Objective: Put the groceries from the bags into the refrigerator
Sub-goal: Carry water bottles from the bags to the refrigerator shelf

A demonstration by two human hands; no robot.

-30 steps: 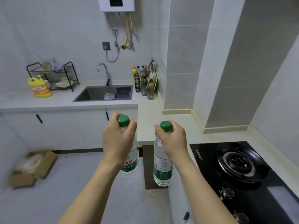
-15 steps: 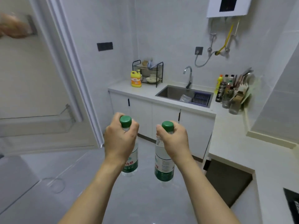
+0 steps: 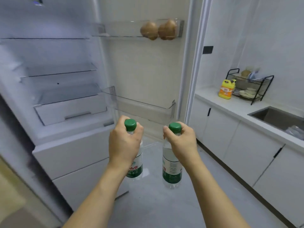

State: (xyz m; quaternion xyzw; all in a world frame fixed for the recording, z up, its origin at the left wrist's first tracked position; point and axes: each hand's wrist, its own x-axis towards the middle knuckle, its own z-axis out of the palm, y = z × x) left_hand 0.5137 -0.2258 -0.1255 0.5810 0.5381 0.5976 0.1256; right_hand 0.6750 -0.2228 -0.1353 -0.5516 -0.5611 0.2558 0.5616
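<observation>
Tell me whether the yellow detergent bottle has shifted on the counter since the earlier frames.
No. The yellow detergent bottle stands beside the black dish rack as before; only the camera turned.

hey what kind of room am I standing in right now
Most likely a small home kitchen: an open white refrigerator in front, a white countertop with a steel sink, and a yellow dish soap jug beside a black wire dish rack.

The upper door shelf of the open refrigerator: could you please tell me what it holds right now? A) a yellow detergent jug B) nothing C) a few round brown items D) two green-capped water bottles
C: round brown items sit at the right end of the upper door shelf, while both water bottles are held out in front of the refrigerator.
</observation>
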